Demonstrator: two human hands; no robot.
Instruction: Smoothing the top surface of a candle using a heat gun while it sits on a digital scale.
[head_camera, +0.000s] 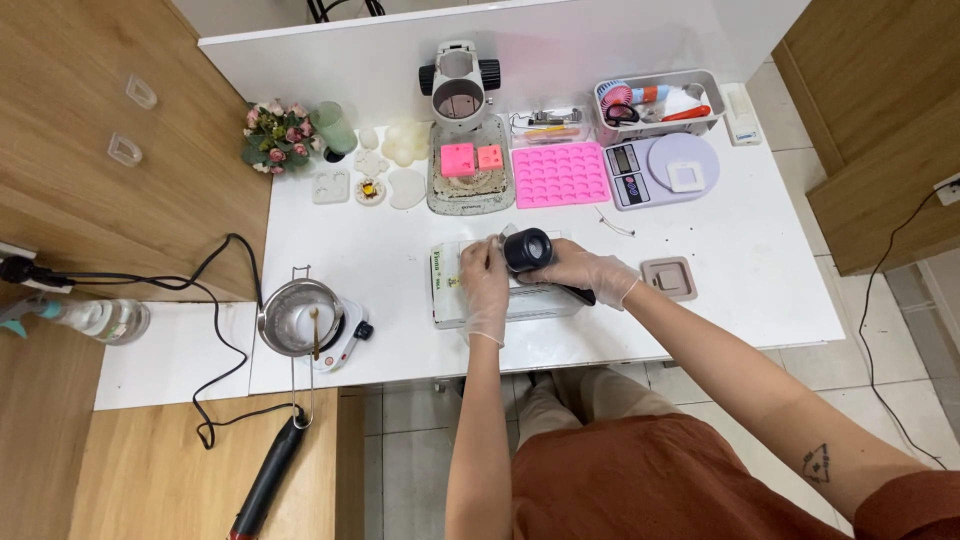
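Observation:
Both my hands wear thin clear gloves and work over a white box (447, 292) in the middle of the white table (760, 260). My right hand (585, 272) grips a black cylindrical tool with a round open mouth (528, 249), held on its side over the box. My left hand (484, 285) rests on the box's left half, its fingertips pinching a small pale item (493, 243) just left of the tool's mouth. What that item is cannot be told.
Behind the box: a microscope (458, 92) over pink blocks on a tray, a pink mould (560, 174), a scale (662, 168), a basket (657, 100), white moulds (388, 172), flowers (277, 135). A metal pot on a small hotplate (298, 318) stands left; a brown square mould (668, 278) lies right.

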